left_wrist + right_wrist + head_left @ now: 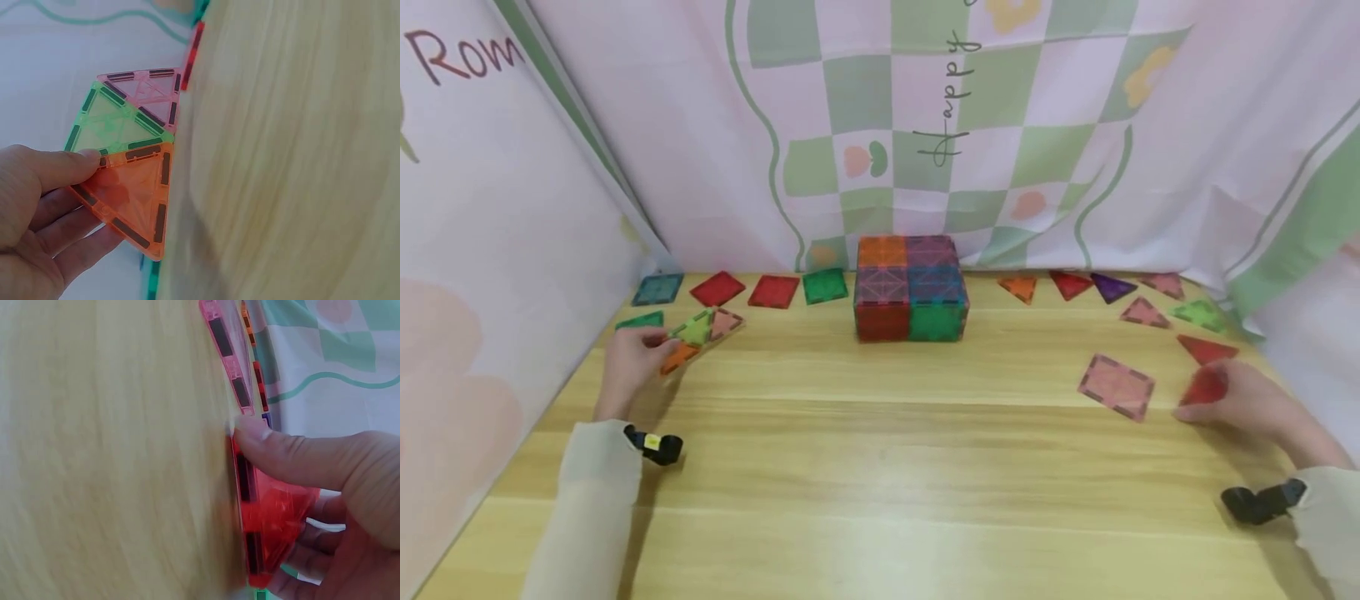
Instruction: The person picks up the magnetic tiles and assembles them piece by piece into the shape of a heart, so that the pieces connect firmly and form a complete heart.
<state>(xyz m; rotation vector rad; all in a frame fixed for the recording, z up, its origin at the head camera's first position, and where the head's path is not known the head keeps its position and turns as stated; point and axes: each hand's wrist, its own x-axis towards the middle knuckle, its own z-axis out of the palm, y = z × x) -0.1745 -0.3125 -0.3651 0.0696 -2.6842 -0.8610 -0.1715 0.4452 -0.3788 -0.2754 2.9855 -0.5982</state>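
Cream sleeves (583, 508) up close, left hand (636, 362) pinching joined orange-green-pink translucent plastic triangles (122, 132), right hand (1255, 400) gripping a red translucent triangle (275, 512).

Play nook: patterned curtain (925, 150), coloured tiles (773, 292)

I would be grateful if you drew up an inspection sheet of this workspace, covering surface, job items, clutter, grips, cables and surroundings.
Surface: wood-grain tabletop; a box of coloured tiles stands toward the back.
Job items: three joined triangle tiles in orange, light green and pink; a red tile.
Clutter: loose tiles on both sides of the box; a pink four-sided tile near the right hand.
Grips: left hand holds the joined triangles; right hand holds the red tile.
Cables: nothing seen.
Surroundings: printed fabric hangs behind, bearing the word "Happy".
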